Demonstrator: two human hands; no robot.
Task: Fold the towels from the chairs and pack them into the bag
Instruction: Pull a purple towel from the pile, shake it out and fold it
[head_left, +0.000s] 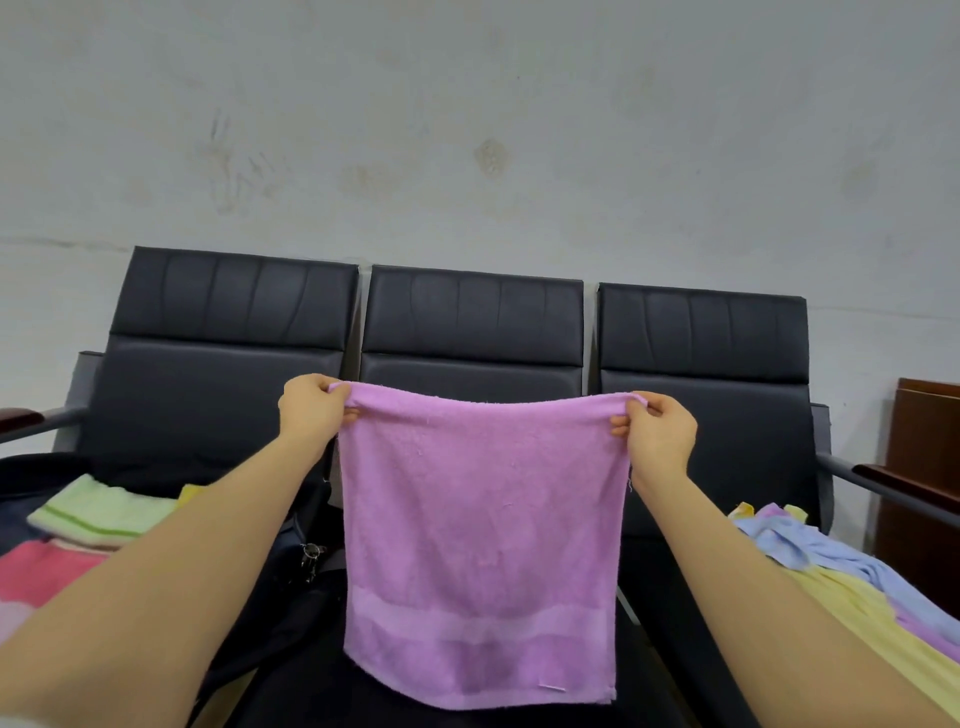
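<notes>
Two hands pinch the top corners of the purple towel (480, 540): the left hand (311, 410) grips the left corner, the right hand (657, 431) the right, fingers curled over the rolled top edge, which sags slightly between them. It looks already doubled and hangs flat in front of the middle chair (470, 332), its lower hem just above that seat. Left of the middle chair lies the dark bag (291, 577), with a green towel (98, 512) and a pink towel (41, 571) folded on it. Right of the middle chair sits a loose heap of towels (831, 571), blue, yellow and purple, not yet folded. By my reading, folding is in hand. The next move calls for bringing the two corners together, or lowering the cloth onto the seat, with edges kept aligned.
</notes>
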